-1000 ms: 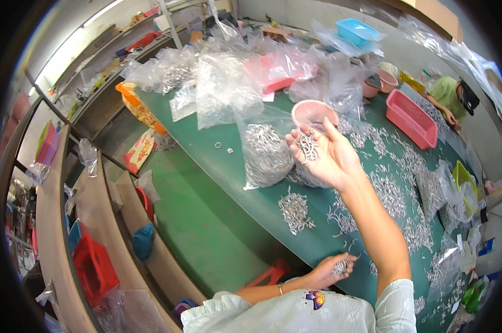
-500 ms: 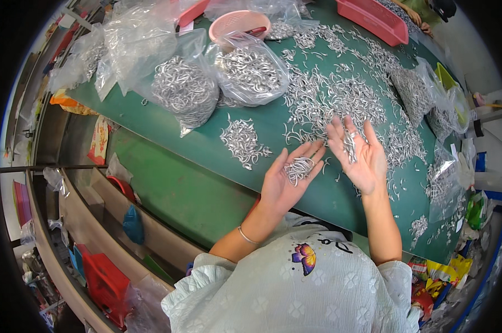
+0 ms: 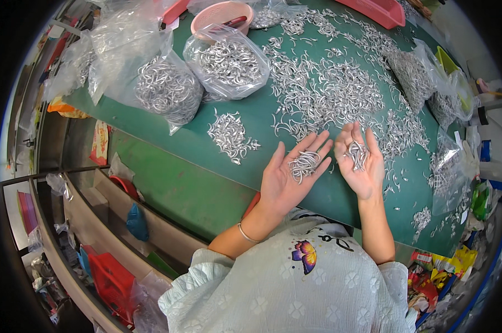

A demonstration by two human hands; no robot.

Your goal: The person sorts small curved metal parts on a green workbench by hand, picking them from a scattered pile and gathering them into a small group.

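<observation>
My left hand [image 3: 281, 186] lies palm up, fingers stretched out, with a small heap of curved silver metal pieces [image 3: 304, 165] resting in it. Beside it, my right hand [image 3: 365, 180] is also palm up, slightly cupped, and carries a similar cluster of curved metal pieces [image 3: 357, 156]. The fingertips of the two hands are close together but apart. Just beyond them spreads a large loose pile of the same pieces [image 3: 339, 91] on the green table [image 3: 206, 158]. A smaller separate pile [image 3: 230, 136] lies to the left of my left hand.
Clear plastic bags full of pieces [image 3: 167, 91] stand at the far left, one beside a pink bowl [image 3: 206, 19]. A pink tray [image 3: 378, 11] sits at the back. More filled bags [image 3: 412, 75] line the right side. Shelving with a red basket [image 3: 109, 283] is at lower left.
My right hand has tilted flatter and lowered slightly, and its pieces now show bunched in the palm. My left hand stays palm up with its heap. The whole view has shifted a little.
</observation>
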